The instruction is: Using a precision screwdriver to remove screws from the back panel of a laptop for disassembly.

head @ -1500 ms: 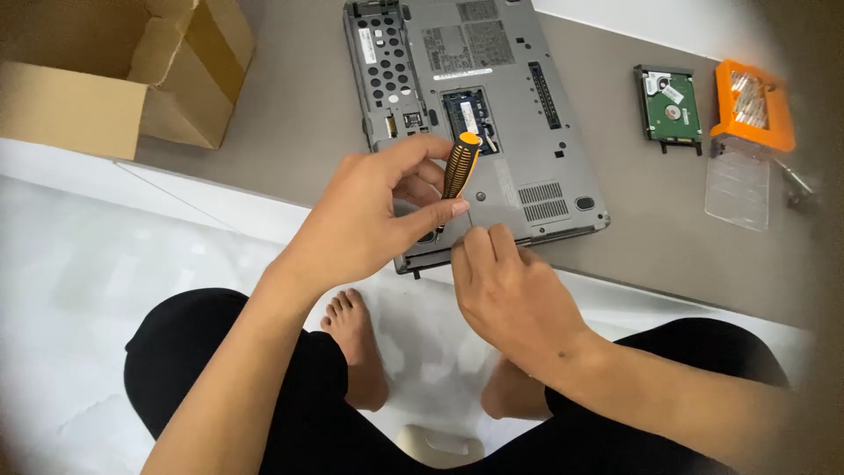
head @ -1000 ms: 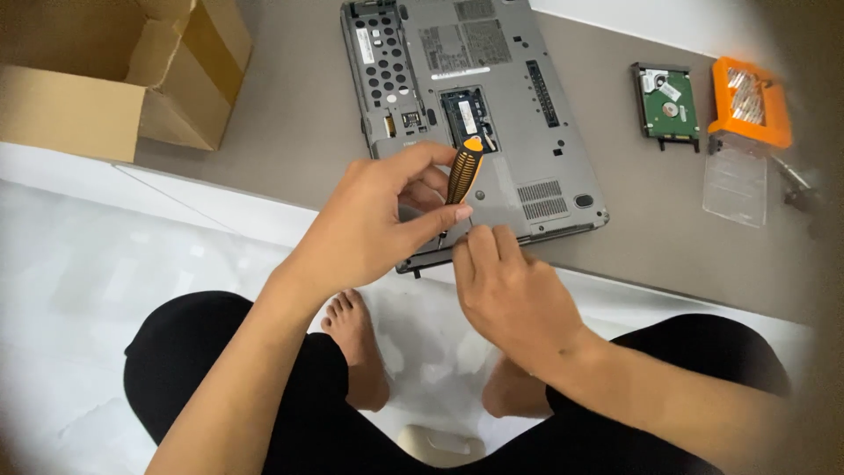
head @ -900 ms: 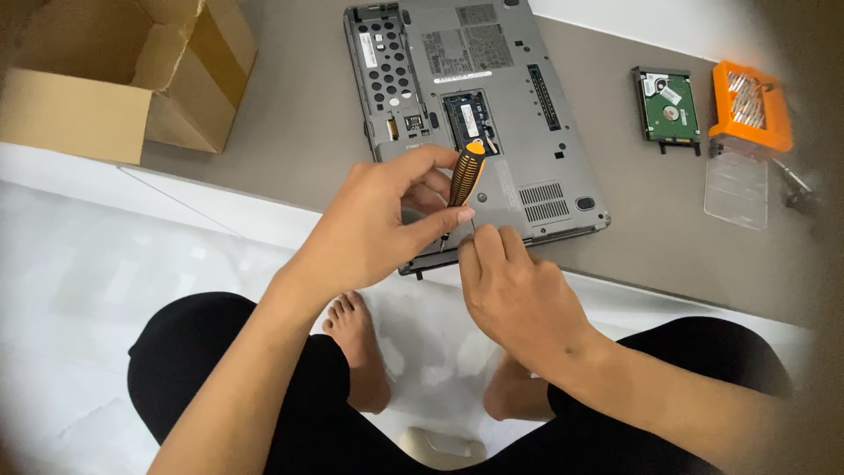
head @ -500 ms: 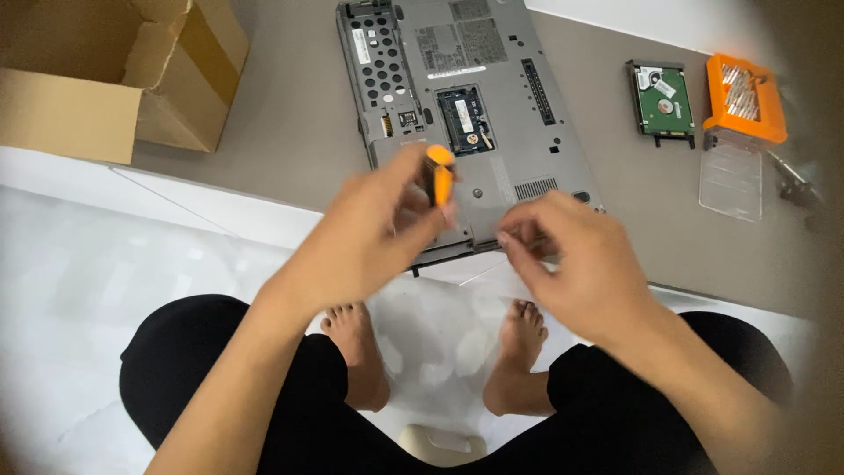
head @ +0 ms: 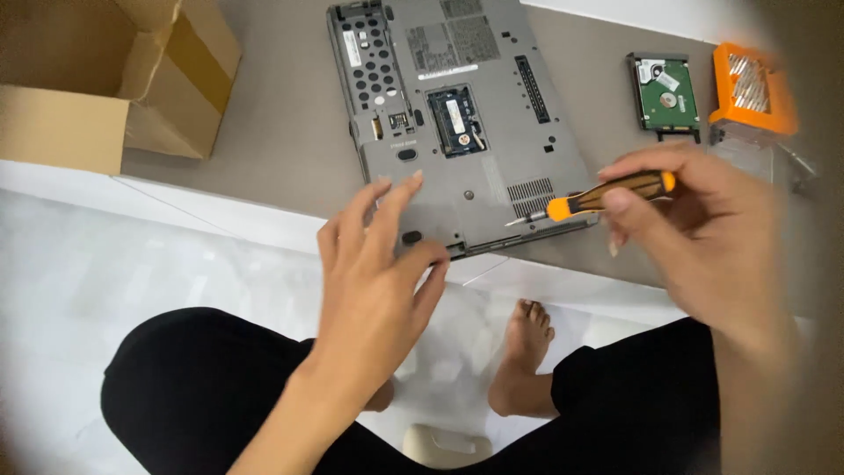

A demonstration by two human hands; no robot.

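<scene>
At the far left an open cardboard box (head: 114, 84) sits on the grey table (head: 281, 132), well apart from everything else. Next along, the grey laptop (head: 457, 123) lies upside down with its underside facing me, a small hatch open in the middle showing a green memory board (head: 457, 119). My left hand (head: 374, 281) hovers over the near left corner of the laptop, fingers spread and holding nothing; the fingertips reach over the base near a dark rubber foot, though I cannot tell whether they actually touch it. Below the table edge are my knees in black trousers and my bare foot (head: 523, 356) on the white floor. Further right, my right hand (head: 703, 237) pinches a screwdriver (head: 598, 198) with a dark and orange handle, its metal tip pointing left at the near right corner of the laptop. Beyond it a bare hard drive (head: 665, 95) lies on the table, and just beside that an orange bit case (head: 752, 88).
</scene>
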